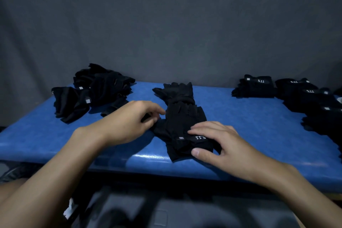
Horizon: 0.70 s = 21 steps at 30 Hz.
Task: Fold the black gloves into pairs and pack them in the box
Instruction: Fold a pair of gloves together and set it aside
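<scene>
A pair of black gloves (182,114) lies stacked in the middle of the blue table (240,116), fingers pointing away from me and cuffs toward me. My right hand (222,146) holds the cuff end, fingers laid over the white "5.11" label and thumb against the near edge. My left hand (129,122) pinches the left edge of the gloves with curled fingers. A loose heap of unfolded black gloves (96,90) sits at the back left. Folded glove pairs (288,92) are lined up at the right. No box is in view.
A dark grey cloth backdrop (166,24) hangs behind the table. The table's near edge runs just below my hands. Below it the area is dark and blurred, with a white scrap (69,209) at the lower left.
</scene>
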{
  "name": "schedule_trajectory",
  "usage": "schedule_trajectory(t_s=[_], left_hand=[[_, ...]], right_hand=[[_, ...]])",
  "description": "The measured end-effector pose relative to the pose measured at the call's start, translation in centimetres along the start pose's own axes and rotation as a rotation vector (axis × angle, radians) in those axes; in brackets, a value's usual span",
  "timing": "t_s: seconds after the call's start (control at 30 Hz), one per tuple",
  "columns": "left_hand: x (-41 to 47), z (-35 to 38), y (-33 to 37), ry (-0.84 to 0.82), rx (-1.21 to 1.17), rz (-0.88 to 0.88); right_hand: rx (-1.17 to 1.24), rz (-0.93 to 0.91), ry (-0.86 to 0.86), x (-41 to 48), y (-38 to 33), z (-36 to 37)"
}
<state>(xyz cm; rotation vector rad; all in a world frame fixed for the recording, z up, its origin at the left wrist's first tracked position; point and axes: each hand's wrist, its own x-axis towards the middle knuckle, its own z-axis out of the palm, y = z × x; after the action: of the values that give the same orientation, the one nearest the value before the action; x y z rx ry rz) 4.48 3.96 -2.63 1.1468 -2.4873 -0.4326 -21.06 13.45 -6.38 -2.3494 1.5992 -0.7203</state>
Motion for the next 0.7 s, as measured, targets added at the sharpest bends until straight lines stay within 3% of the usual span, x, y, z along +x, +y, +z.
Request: schedule_trajectory(t_s=[0.23,0.43,0.57,0.7], left_hand=[[-0.5,-0.1,0.2,-0.078,-0.034,-0.025],[0.2,0.8,1.0,0.082,-0.086,0.030],[0.9,2.0,2.3,0.077,-0.022,0.085],[1.5,3.2,2.5,0.008,0.021,0.073]], right_hand=[[-0.045,0.056,0.022,-0.3,1.5,-0.8],[-0.016,0.073,0.086,-0.4,1.6,-0.9],[0.070,0.195,0.196,-0.2,1.6,-1.1],[-0.067,0.265,0.098,-0.5,1.9,-1.4]])
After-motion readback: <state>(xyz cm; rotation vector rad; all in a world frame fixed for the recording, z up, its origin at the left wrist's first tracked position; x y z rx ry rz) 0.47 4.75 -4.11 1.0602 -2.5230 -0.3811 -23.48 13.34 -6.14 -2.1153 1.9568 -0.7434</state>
